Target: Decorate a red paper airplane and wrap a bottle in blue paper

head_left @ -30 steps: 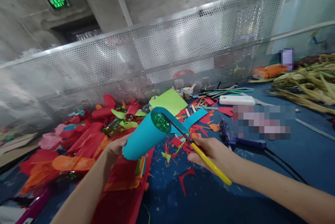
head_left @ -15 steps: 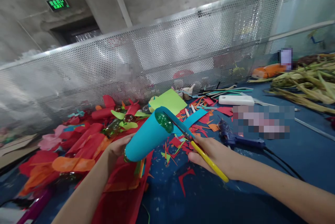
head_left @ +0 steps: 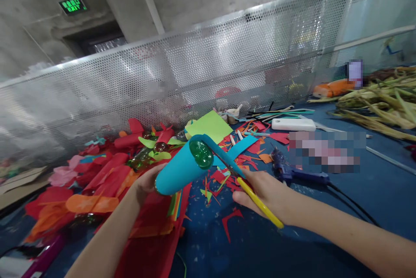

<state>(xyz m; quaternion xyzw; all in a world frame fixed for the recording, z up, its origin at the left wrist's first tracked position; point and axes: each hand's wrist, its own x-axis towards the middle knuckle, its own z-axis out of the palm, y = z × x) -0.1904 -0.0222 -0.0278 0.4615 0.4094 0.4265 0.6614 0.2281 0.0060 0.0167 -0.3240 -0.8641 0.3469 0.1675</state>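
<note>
My left hand (head_left: 150, 180) is closed around the far side of a green bottle (head_left: 202, 156), its fingers mostly hidden. A blue felt-like sheet (head_left: 178, 171) wraps the bottle, which tilts with its round green end up and to the right. From that end a blue strip (head_left: 216, 150) runs to my right hand (head_left: 268, 191). Yellow-handled scissors (head_left: 259, 202) are gripped in this hand, their dark blades alongside the strip. Whether the blades touch the strip I cannot tell.
Red and orange felt pieces (head_left: 107, 178) and bottles pile up at left. Coloured scraps (head_left: 224, 178) litter the blue table (head_left: 260, 247). A blue glue gun (head_left: 292, 174) with a cord lies right, near a white power bank-like block (head_left: 293, 124). A perforated metal screen (head_left: 182, 65) stands behind.
The bottle has turned slightly, its top end shifting left and showing more green. My right hand and the scissors have barely moved.
</note>
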